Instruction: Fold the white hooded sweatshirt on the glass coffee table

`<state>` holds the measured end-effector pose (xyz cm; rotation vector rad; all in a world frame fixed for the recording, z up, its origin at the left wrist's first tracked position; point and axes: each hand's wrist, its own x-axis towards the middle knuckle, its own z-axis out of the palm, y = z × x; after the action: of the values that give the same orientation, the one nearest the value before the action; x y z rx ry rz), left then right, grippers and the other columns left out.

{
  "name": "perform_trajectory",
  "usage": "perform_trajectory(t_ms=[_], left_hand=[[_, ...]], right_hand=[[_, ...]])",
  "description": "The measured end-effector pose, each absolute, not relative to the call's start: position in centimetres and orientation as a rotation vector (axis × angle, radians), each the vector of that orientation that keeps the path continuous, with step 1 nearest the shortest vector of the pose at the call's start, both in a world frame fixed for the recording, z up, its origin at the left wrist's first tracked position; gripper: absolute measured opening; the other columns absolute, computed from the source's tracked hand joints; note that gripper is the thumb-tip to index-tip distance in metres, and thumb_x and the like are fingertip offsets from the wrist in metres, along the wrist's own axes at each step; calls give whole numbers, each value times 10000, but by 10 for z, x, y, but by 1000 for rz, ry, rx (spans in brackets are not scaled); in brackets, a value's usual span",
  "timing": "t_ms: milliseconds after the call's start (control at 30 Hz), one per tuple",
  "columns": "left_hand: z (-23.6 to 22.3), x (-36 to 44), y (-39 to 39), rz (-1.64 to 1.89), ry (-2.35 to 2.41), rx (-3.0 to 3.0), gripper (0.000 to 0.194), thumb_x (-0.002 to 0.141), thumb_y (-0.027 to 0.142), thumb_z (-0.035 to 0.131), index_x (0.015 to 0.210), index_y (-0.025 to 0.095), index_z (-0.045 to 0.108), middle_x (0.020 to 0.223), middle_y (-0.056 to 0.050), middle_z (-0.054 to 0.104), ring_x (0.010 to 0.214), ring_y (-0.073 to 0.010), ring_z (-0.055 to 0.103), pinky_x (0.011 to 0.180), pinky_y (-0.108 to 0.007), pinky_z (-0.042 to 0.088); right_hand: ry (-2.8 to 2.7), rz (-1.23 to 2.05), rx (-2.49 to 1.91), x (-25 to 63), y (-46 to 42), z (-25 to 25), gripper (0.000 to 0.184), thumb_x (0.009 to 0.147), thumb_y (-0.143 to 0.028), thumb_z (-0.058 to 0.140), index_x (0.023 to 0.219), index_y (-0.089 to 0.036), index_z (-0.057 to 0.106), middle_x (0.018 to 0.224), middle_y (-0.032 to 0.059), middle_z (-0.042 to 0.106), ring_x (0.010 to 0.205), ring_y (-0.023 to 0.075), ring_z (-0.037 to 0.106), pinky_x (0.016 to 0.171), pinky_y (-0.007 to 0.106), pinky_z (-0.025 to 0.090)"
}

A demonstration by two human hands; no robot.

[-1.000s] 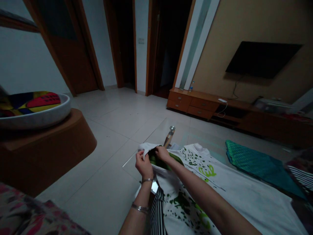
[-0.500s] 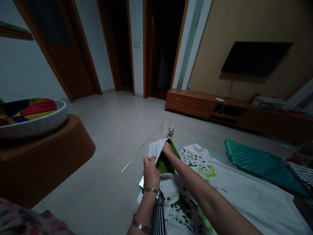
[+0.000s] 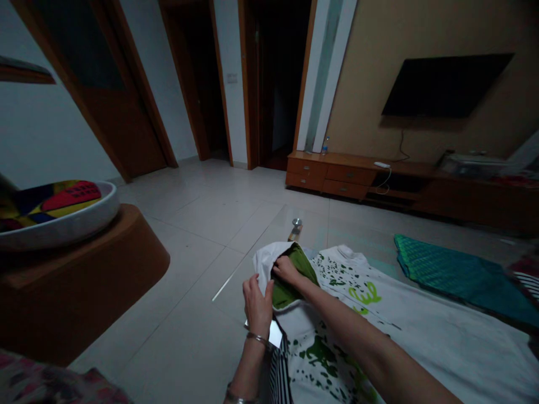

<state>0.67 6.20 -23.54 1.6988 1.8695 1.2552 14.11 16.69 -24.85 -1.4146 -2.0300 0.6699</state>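
A white shirt with dark green splatters (image 3: 314, 356) is bunched up near me, its opening folded back to show a green inside (image 3: 301, 266). My left hand (image 3: 257, 308), wearing a bracelet, grips the white edge of that opening between thumb and fingers. Reaching inside, my right hand (image 3: 288, 270) has curled fingers against the cloth; its fingertips are partly hidden by the folds. Beside it a second white shirt (image 3: 404, 320) with splatters and lime lettering lies spread out to the right. Black-and-white striped cloth (image 3: 278, 373) shows under my left wrist.
The shirts lie on a glass table (image 3: 236, 272) with a metal fitting (image 3: 297, 223) near its far corner. Folded teal cloth (image 3: 458, 275) lies at the right. To the left, a white bowl (image 3: 99, 210) sits on a brown stand (image 3: 138, 247). A low wooden cabinet (image 3: 332, 174) stands beyond.
My right hand has moved slightly left and down inside the opening, which now gapes wider. My left hand's thumb and fingers have spread a little along the edge. The view has shifted slightly.
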Motion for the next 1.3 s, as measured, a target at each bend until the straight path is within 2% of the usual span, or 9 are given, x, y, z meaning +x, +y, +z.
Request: perform_trajectory(t_ms=[100,200,333,467,567,767,967,1167,1300], left_hand=[[-233,12,57,1144,1918,1732,517,787,199,575,1282,132,441,1129,-127,488,1129,-266,481,963,-432,443],[-223,8,49,1122,1994,1680,572,722,17,457,1276,159,446,1107,-108,489,1074,-237,517,909,-381,468],[-203,-4,40,1387,2044,1587,484,684,5,424,1099,214,558,1046,-64,495,1011,-214,538,894,-352,462],[-197,-9,40,1566,1993,1625,461,636,-13,395,976,213,609,984,-59,503,996,-221,520,918,-373,451],[-205,-8,42,1593,1921,1745,520,597,-37,369,965,212,638,1013,-71,545,1041,-233,502,979,-412,421],[-214,-11,37,1574,1742,1865,657,573,-52,325,1086,216,636,1169,-68,596,1150,-219,508,1051,-445,399],[-204,-11,34,1552,1684,1854,695,579,-48,316,1136,230,626,1209,-48,602,1192,-199,508,1079,-435,393],[-215,-7,40,1494,1695,1863,682,588,-47,326,1138,220,628,1226,-58,599,1207,-211,502,1074,-454,386],[-237,-8,43,1392,1753,1872,642,641,-35,342,1167,216,613,1234,-73,605,1209,-230,512,1064,-476,381]], right_hand=[[-2009,733,-1336,119,169,-253,313,798,-107,463,1020,-109,684,1091,117,674,1038,190,603,949,294,438],[-1955,861,-1164,106,168,-254,350,793,-113,489,1102,-137,649,1179,88,641,1120,167,565,1007,303,408],[-1918,1072,-979,100,161,-253,355,758,-132,559,1103,-165,636,1198,75,629,1136,173,554,1031,340,395],[-1953,1142,-941,96,153,-248,317,728,-137,598,1040,-171,645,1125,54,659,1042,162,596,974,305,440],[-1950,978,-1056,97,149,-243,333,742,-100,547,1048,-178,651,1114,51,664,1035,164,595,944,283,448],[-1928,478,-1673,134,148,-241,363,748,-24,416,977,-108,685,1058,158,658,1025,226,578,912,301,405],[-1992,340,-1826,158,165,-245,333,839,-70,376,967,-130,678,1040,116,654,935,171,567,863,248,396],[-2030,225,-1869,146,159,-255,383,859,-99,390,1170,-62,610,1191,211,568,1109,268,481,989,363,314],[-2071,192,-1820,142,150,-256,348,858,-126,402,1086,-78,659,1154,211,578,1102,295,468,963,381,333]])
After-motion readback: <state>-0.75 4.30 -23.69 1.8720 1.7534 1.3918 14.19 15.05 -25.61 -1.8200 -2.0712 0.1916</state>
